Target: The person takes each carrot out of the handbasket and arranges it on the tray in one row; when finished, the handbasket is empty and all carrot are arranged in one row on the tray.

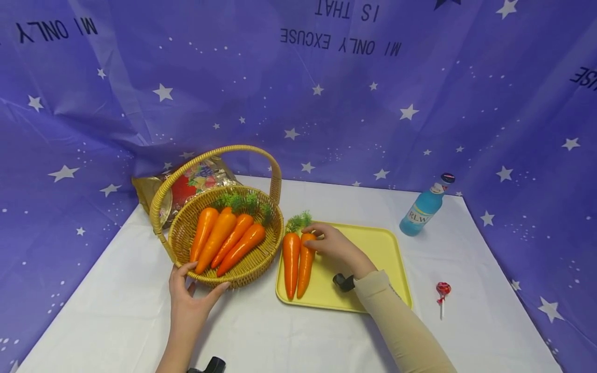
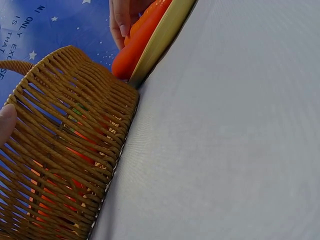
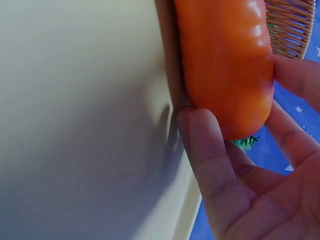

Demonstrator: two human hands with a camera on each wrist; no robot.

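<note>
My right hand (image 1: 333,242) has its thumb and fingers around the top end of an orange carrot (image 1: 305,269), just below its green leaves. A second carrot (image 1: 291,264) lies beside it on the left part of a yellow tray (image 1: 364,305). In the right wrist view the held carrot (image 3: 225,65) fills the space between thumb and fingers. My left hand (image 1: 188,295) holds the near rim of a wicker basket (image 1: 238,280), with fingertips at the rim and thumb against the outer wall. Several carrots (image 1: 219,241) with green tops lie inside that basket.
Behind the basket lies a shiny gold and red bag (image 1: 191,181). A blue bottle (image 1: 422,210) stands right of the tray, with a red lollipop (image 1: 443,291) nearer the front. A purple star-printed cloth (image 1: 326,114) walls the white table (image 1: 252,336).
</note>
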